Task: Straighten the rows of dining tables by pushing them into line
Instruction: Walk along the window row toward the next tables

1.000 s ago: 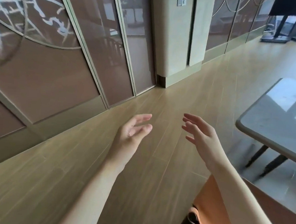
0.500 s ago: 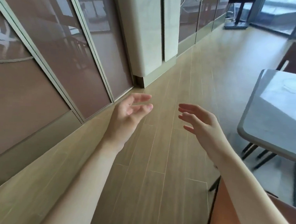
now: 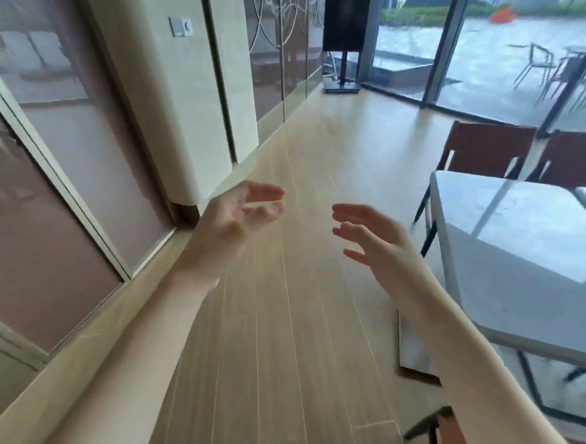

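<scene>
1. Head view: the white dining table (image 3: 529, 257) stands at the right, over the wooden floor (image 3: 299, 325).
2. The left hand (image 3: 230, 218) hangs in the air well left of the table, fingers loosely spread, holding nothing.
3. The right hand (image 3: 379, 241) hovers just left of the table's near edge, apart from it, fingers relaxed and empty.
4. Two brown chairs (image 3: 484, 151) stand at the table's far side.
5. A cream pillar (image 3: 176, 94) rises left of the table, across the floor.
</scene>
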A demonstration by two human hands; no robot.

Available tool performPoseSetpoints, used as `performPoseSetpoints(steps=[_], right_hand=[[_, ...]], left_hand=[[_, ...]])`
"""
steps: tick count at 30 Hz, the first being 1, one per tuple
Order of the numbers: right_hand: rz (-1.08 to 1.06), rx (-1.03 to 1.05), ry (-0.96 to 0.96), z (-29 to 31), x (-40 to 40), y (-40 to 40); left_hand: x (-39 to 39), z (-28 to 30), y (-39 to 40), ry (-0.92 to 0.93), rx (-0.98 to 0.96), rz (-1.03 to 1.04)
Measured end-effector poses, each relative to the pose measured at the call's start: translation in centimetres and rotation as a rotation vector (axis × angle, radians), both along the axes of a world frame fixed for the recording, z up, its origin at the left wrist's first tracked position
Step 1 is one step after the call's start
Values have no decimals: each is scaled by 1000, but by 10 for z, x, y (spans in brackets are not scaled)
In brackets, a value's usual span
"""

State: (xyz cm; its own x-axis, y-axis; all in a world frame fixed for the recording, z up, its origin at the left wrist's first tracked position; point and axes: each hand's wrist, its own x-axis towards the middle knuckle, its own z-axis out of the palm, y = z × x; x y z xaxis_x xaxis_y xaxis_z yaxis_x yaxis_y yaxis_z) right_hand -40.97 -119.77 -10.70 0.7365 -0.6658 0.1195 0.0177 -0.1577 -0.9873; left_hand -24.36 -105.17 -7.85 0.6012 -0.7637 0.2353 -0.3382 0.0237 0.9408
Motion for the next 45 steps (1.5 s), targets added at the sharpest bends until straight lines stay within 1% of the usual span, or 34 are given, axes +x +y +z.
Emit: performPoseSetpoints(steps=[6, 10, 14, 17, 19, 24, 30, 33, 35, 39, 45], right_hand=[[-249, 9, 55, 8, 25, -59], [-369, 18, 95, -6, 44, -107], [-457, 47, 96, -23, 71, -170], [-503, 58, 96, -28, 99, -230], [-544, 53, 91, -25, 118, -275], [-634, 26, 76, -13, 155, -383], [-697, 1, 138, -15, 181, -471], [-761, 8, 163, -21, 196, -514], [-801, 6, 171, -24, 212, -544], [-865, 18, 162, -27, 256, -606], [-947, 25, 141, -24, 322, -708]], left_hand=[[54, -4, -105, -25, 13, -217], [79, -20, -176, 25, 19, -335], [112, -39, -251, 35, 48, -419], [143, -37, -323, 8, 81, -478], [163, -26, -378, -15, 89, -510], [196, -1, -503, -33, 43, -590], [219, -21, -610, 5, 84, -688], [235, -34, -663, 38, 101, -732], [250, -42, -697, 23, 114, -763], [298, -52, -769, 62, 108, -808], [371, -42, -887, 77, 115, -869]])
